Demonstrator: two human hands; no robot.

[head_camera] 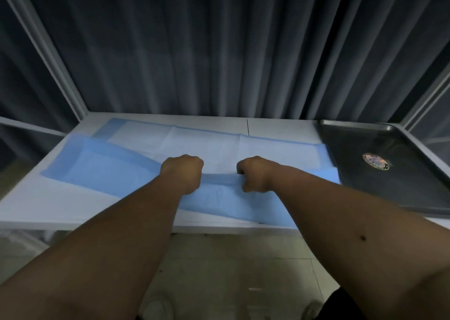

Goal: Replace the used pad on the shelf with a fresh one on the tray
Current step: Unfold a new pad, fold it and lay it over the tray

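A blue and white pad (194,144) lies spread over the white shelf (36,205), its near part folded so the blue backing shows. My left hand (183,172) and my right hand (255,173) are both closed on a raised fold of the pad near the middle, about a hand's width apart. At the right end of the shelf stands a dark metal tray (389,190) with a round sticker (375,161) on its floor. The pad's right edge reaches the tray's left rim.
A dark pleated curtain (219,51) hangs right behind the shelf. Grey frame posts (48,51) rise at the back left and back right corners. Below the shelf's front edge is a tiled floor (231,258) with my shoes showing.
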